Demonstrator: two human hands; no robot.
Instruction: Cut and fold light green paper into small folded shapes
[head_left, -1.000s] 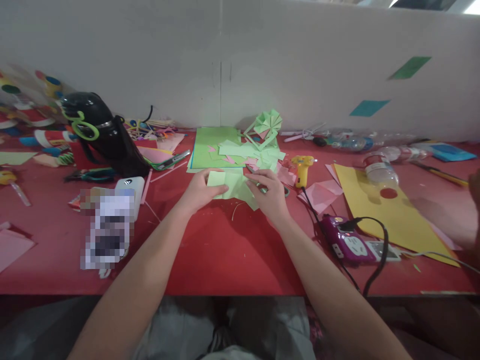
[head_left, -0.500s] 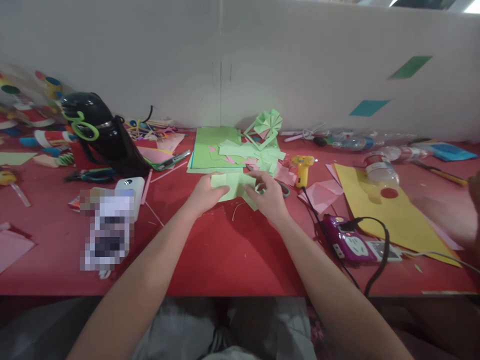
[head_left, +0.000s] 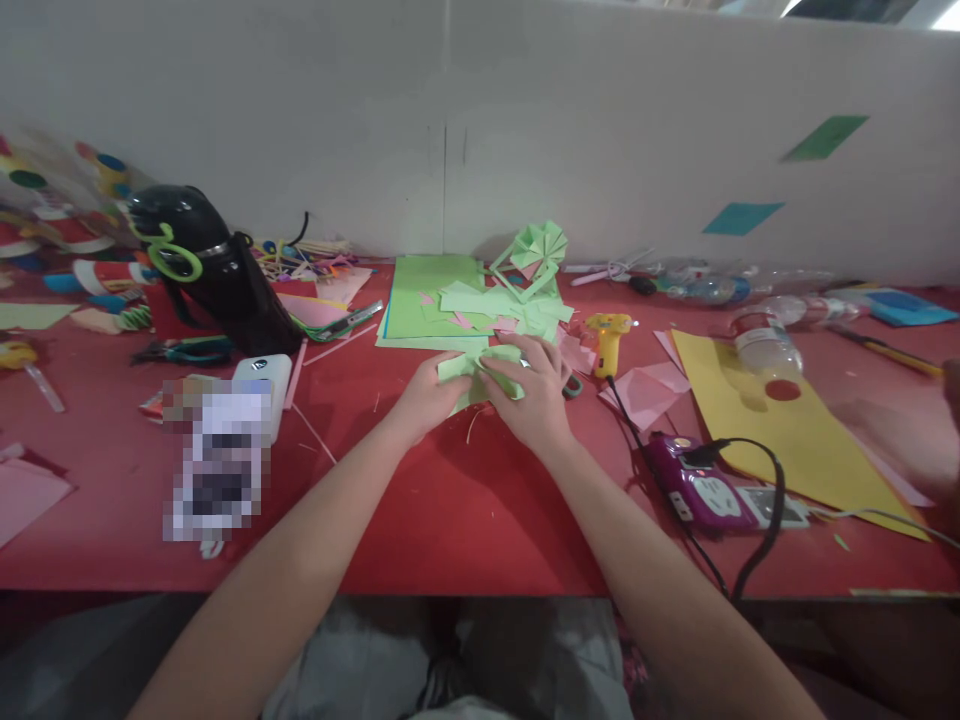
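Observation:
A light green paper piece (head_left: 480,368) lies on the red table (head_left: 450,500) in front of me, partly folded. My left hand (head_left: 426,395) grips its left edge with fingers curled. My right hand (head_left: 531,392) presses and pinches its right side, covering much of it. Just behind the paper lie green sheets (head_left: 431,290) with several green and pink scraps, and a folded green paper shape (head_left: 534,255). Scissors with green handles (head_left: 571,385) peek out beside my right hand.
A yellow glue gun (head_left: 607,340) stands right of my hands; its black cord runs to a purple power strip (head_left: 701,490). A yellow sheet (head_left: 787,420), pink paper (head_left: 645,392) and a plastic bottle (head_left: 761,345) lie right. Left: a black helmet-like object (head_left: 187,250), a white device (head_left: 259,375).
Both hands have closed in toward each other, folding the green paper smaller. The paper, flat and wide a second ago, is now bunched between my fingers.

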